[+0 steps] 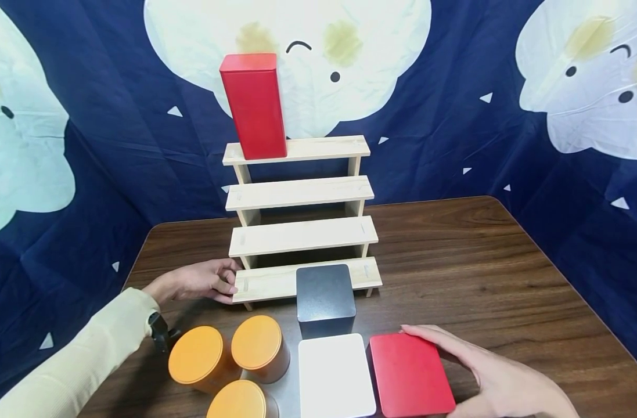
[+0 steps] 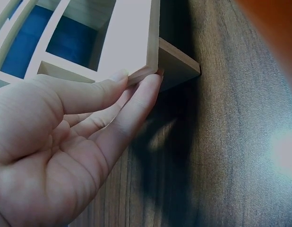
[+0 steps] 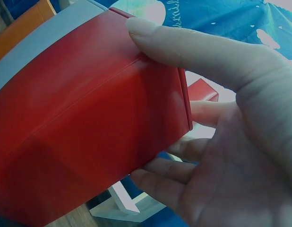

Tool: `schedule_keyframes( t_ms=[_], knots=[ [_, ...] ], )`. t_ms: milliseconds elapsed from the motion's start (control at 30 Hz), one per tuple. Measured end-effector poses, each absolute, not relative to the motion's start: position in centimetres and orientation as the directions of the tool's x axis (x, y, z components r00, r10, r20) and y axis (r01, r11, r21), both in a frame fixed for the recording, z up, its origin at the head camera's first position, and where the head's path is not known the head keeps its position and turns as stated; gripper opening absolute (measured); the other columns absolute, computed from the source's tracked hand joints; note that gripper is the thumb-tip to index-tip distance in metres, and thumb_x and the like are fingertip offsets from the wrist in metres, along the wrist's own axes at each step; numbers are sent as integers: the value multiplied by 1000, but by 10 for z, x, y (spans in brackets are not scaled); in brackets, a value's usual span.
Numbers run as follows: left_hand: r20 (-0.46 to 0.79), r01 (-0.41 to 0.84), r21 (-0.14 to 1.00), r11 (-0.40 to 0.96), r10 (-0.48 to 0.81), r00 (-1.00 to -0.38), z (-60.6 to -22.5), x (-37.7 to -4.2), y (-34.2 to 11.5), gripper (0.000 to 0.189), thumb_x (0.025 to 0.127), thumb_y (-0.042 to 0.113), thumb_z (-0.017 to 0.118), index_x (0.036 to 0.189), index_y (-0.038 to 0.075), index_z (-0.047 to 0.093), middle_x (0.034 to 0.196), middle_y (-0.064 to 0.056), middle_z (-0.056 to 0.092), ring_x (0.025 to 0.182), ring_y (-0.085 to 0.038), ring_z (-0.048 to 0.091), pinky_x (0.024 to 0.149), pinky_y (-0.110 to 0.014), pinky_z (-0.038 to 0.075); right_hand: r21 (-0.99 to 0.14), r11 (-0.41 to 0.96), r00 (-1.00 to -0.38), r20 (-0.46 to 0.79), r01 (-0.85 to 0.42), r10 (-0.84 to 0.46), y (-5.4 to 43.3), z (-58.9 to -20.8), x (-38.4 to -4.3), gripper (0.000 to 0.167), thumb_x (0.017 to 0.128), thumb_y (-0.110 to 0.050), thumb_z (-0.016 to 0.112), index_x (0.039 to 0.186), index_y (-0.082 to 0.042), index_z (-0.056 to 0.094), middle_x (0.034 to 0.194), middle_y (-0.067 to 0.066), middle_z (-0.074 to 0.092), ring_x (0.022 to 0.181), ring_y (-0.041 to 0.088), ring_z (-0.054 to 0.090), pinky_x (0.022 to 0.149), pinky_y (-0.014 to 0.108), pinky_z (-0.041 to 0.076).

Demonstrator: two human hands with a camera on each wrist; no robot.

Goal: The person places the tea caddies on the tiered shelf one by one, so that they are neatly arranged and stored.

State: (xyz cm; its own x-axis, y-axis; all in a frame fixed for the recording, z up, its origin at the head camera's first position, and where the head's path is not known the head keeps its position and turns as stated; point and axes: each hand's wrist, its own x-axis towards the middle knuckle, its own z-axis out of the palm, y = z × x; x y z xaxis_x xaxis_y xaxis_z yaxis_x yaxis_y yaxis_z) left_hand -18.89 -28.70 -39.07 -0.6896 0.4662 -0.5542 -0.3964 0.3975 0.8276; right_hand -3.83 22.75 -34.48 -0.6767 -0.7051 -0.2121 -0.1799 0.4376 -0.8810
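My left hand (image 1: 205,281) pinches the left end of the lowest board of a stepped wooden shelf (image 1: 305,235). In the left wrist view, the thumb lies on the board's (image 2: 129,38) face and the fingers are at its underside. At the front right, my right hand (image 1: 498,377) grips a red square-topped tin (image 1: 411,374). The thumb and fingers span its right side, as the right wrist view shows of the red tin (image 3: 89,118). Another, tall red tin (image 1: 255,110) stands upright on the top board's left part.
A white square-topped tin (image 1: 336,374) is left of the held red one. Behind it, a black tin (image 1: 326,299) stands before the lowest board. Three round orange-lidded tins (image 1: 256,342) cluster at the front left. Dark blue cloud-patterned cloth (image 1: 438,133) hangs around the wooden table (image 1: 470,267).
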Motion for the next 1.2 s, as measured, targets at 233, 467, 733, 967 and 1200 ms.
schedule_keyframes(
  t_ms=[233, 467, 733, 967, 1200],
  knots=[
    [-545, -388, 834, 393, 476, -690, -392, -189, -288, 43, 88, -6, 60, 120, -6, 31, 96, -12, 50, 88, -20, 61, 85, -40, 58, -847, 530, -730, -337, -40, -595, 227, -342, -35, 86, 78, -25, 77, 147, -41, 27, 147, -17, 34, 128, 11, 40, 91, 37, 47],
    [-547, -389, 833, 394, 470, -693, -393, -189, -288, 45, 87, -6, 61, 121, -6, 31, 97, -13, 50, 89, -21, 61, 86, -41, 58, -845, 533, -756, -317, -49, -573, 226, -344, -35, 86, 77, -26, 79, 145, -41, 30, 147, -16, 35, 127, 9, 41, 89, 30, 49],
    [-542, -385, 836, 390, 481, -689, -393, -189, -289, 45, 87, -5, 61, 121, -6, 31, 95, -11, 50, 88, -20, 60, 86, -40, 58, -850, 521, -767, -285, -74, -575, 226, -343, -37, 86, 76, -26, 79, 146, -38, 31, 146, -15, 39, 129, 8, 42, 93, 26, 48],
    [-544, -392, 836, 385, 478, -690, -394, -189, -288, 43, 87, -6, 60, 120, -5, 32, 96, -11, 51, 90, -21, 62, 86, -40, 58, -897, 356, -720, -64, -261, -691, 233, -350, -42, 86, 77, -17, 75, 149, -21, 29, 146, -2, 40, 126, 11, 45, 90, 26, 51],
    [-549, -395, 830, 393, 452, -703, -393, -189, -287, 44, 87, -8, 59, 121, -6, 32, 98, -14, 51, 89, -22, 62, 85, -40, 58, -839, 310, -694, 107, -447, -712, 234, -352, -48, 88, 72, -13, 77, 148, -12, 31, 145, 3, 42, 126, 9, 44, 90, 27, 51]
  ],
)
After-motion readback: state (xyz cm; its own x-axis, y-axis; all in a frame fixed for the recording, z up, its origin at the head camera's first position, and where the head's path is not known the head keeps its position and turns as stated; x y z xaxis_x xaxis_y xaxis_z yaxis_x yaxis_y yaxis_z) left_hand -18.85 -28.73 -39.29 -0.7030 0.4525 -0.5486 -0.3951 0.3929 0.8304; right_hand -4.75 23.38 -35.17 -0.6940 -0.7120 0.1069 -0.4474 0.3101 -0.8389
